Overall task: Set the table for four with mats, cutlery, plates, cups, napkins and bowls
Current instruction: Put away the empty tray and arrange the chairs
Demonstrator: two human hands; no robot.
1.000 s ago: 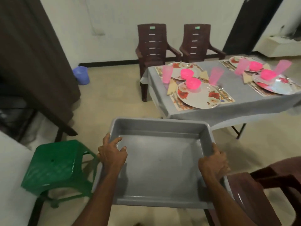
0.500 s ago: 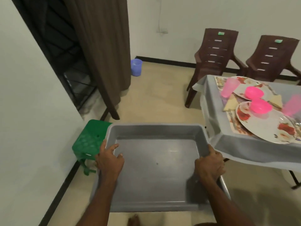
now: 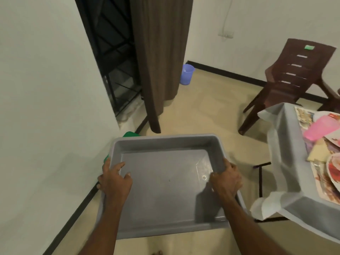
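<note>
Bench (image 3: pixel 287 150) at the right edge of the frame carries what I can see of the setting: a mat (image 3: pixel 303 115), a pink cup (image 3: pixel 321 128) lying across it, a yellowish napkin (image 3: pixel 318 153) and part of a flowered plate (image 3: pixel 334 168) on the grey cloth. Only that corner shows, so I cannot count four places or see any cutlery or bowls from here.

Centre and low in the frame sits the grey tray (image 3: pixel 165 142), with nothing in it. My left hand (image 3: pixel 115 181) grips its left rim, fingers curled over the wall into the inside; my right hand (image 3: pixel 227 178) grips the right rim the same way. The tray is off the floor, carried between both hands. I judge the laying is finished or nearly so, and this step is putting the emptied carrier away.

Next I need somewhere low to set it down. A green stool (image 3: pixel 131 134) peeks out beyond the tray's upper left corner, mostly hidden beneath it, and looks the likely spot. The white wall (image 3: pixel 46 107) crowds the left side, so the tray must go down level without knocking it.

Upper middle hangs a brown curtain (image 3: pixel 160 52); upper right stands a brown chair (image 3: pixel 290 74); a small blue bucket (image 3: pixel 187 74) sits on the floor by the curtain. All are well apart from the tray.
</note>
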